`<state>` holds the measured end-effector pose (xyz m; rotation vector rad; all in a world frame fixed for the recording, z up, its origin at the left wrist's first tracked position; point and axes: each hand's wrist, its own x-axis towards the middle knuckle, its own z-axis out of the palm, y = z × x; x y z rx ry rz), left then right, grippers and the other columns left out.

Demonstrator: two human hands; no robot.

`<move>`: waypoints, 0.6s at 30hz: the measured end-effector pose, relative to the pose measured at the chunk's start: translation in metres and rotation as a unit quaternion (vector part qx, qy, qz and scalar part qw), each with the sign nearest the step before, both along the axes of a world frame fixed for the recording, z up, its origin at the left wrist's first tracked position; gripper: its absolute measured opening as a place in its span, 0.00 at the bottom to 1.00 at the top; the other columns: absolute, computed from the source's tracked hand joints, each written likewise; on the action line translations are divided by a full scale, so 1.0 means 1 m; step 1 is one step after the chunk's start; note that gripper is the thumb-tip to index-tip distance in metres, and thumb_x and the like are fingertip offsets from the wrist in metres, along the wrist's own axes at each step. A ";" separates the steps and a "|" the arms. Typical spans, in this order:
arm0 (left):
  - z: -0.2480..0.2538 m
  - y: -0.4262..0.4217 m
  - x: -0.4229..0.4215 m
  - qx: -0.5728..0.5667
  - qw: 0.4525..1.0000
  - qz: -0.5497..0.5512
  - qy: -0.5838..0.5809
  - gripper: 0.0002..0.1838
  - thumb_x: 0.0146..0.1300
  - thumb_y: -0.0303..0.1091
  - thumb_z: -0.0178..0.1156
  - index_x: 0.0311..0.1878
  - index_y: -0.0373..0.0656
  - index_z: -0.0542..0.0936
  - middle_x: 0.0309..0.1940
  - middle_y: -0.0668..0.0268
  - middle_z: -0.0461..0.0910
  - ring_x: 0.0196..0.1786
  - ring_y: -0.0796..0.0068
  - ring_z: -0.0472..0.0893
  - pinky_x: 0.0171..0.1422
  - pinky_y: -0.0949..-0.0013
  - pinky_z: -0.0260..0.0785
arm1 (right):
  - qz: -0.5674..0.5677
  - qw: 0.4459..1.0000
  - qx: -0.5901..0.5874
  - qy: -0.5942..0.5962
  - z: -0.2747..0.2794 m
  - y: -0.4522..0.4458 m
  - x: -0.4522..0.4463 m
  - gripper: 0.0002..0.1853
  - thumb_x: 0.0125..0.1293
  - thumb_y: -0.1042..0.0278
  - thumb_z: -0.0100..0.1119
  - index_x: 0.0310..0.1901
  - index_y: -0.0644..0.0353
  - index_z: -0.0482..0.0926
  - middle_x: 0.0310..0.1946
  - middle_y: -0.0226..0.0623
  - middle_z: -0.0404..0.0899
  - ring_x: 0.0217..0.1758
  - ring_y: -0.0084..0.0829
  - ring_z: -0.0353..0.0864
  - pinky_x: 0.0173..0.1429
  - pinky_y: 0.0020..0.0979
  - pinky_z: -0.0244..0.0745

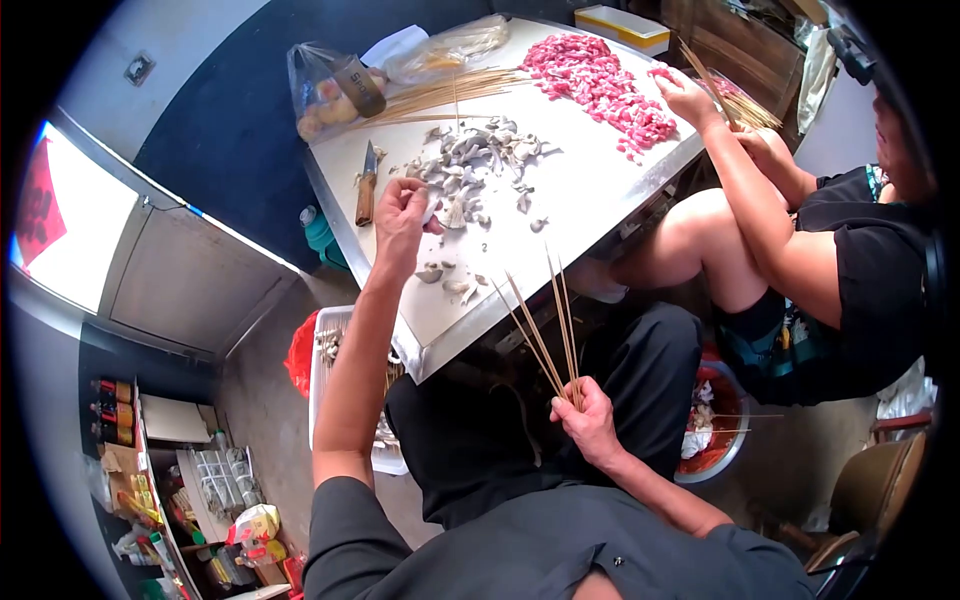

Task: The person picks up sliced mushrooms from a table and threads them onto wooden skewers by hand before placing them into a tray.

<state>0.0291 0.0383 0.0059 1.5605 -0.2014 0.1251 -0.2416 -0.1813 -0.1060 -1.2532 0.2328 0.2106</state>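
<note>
My right hand (590, 422) is closed around the lower ends of several thin bamboo skewers (545, 345), whose tips fan upward in front of the table edge. Over the left part of the table, my left hand (403, 222) pinches a pale grey oyster mushroom piece (431, 210), partly hidden by the fingers. Just beyond that hand spreads a pile of torn grey oyster mushrooms (462, 160). A few loose mushroom pieces (430, 273) lie nearer to me. Left of the hand, a knife with a wooden handle (366, 198) rests near the table's edge.
Cut raw meat (590, 85) covers the white table's (590, 190) far right. Bundled skewers (440, 97) and a plastic bag of round items (330, 100) are at the back. A co-worker's hand (685, 98) is at right. A white crate (322, 335) and red tub (735, 420) stand below.
</note>
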 end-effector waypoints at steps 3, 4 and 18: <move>-0.003 -0.003 -0.031 -0.043 0.998 -0.014 0.039 0.09 0.67 0.28 0.54 0.48 0.40 0.72 0.30 0.68 0.74 0.26 0.82 0.73 0.31 0.73 0.74 | 0.006 1.000 -0.016 -0.018 0.005 0.003 0.000 0.08 0.64 0.72 0.59 0.35 0.60 0.68 0.21 0.28 0.76 0.18 0.12 0.64 0.23 0.18 0.60; -0.006 -0.001 -0.040 -0.049 0.998 -0.028 0.036 0.09 0.66 0.28 0.55 0.48 0.40 0.72 0.32 0.69 0.74 0.29 0.82 0.74 0.36 0.72 0.74 | 0.007 1.000 -0.013 -0.024 0.006 0.005 0.000 0.08 0.64 0.71 0.59 0.35 0.60 0.69 0.21 0.28 0.76 0.18 0.12 0.64 0.23 0.18 0.60; -0.024 -0.003 -0.128 -0.182 0.976 -0.016 0.116 0.08 0.62 0.22 0.60 0.44 0.34 0.75 0.38 0.55 0.81 0.43 0.61 0.84 0.51 0.58 0.79 | 0.041 0.996 0.082 -0.010 0.015 0.018 -0.006 0.06 0.67 0.68 0.56 0.33 0.59 0.73 0.21 0.26 0.75 0.17 0.11 0.60 0.21 0.17 0.54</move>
